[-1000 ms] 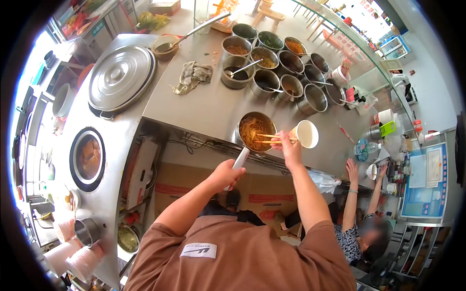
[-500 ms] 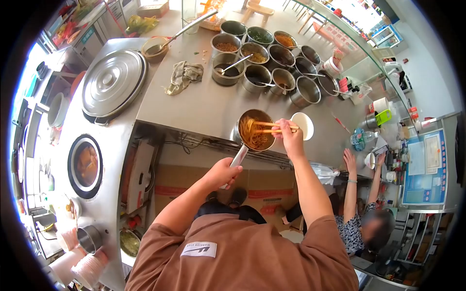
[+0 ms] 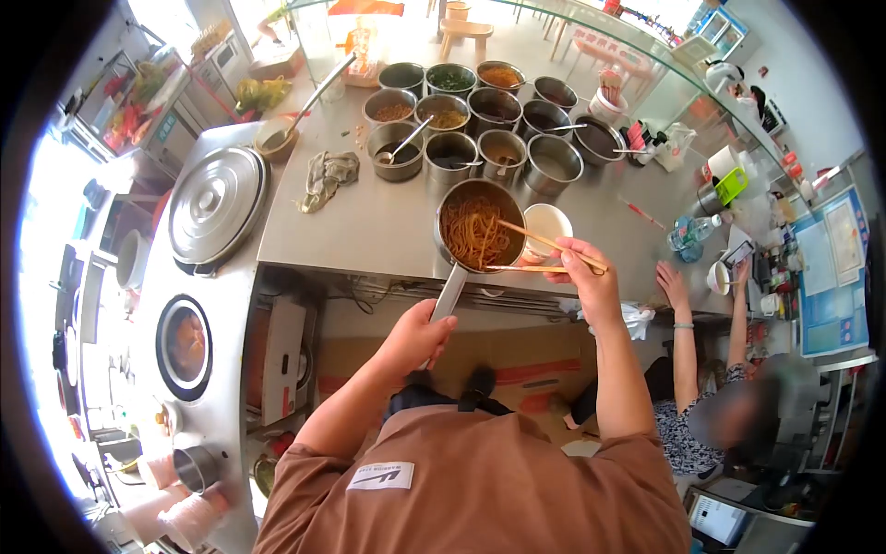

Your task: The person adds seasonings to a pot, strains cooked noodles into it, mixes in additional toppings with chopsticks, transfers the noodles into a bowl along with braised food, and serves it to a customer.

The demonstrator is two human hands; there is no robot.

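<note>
My left hand is wrapped round the flat handle of a metal saucepan, tilted slightly at the counter's front edge. Brown sauced noodles lie in the pan. Between the fingers of my right hand is a pair of wooden chopsticks, spread apart, their tips at the right side of the noodles. A white paper bowl stands on the counter just right of the pan, partly behind the chopsticks.
Several metal pots of sauces and toppings stand behind the pan. A crumpled cloth lies left of them. A large lidded pot sits further left. At right, another person's hand rests near a water bottle.
The chopsticks have spread apart and moved right and down from the middle of the noodles. The noodles now lie lower in the pan. My view has shifted a little.
</note>
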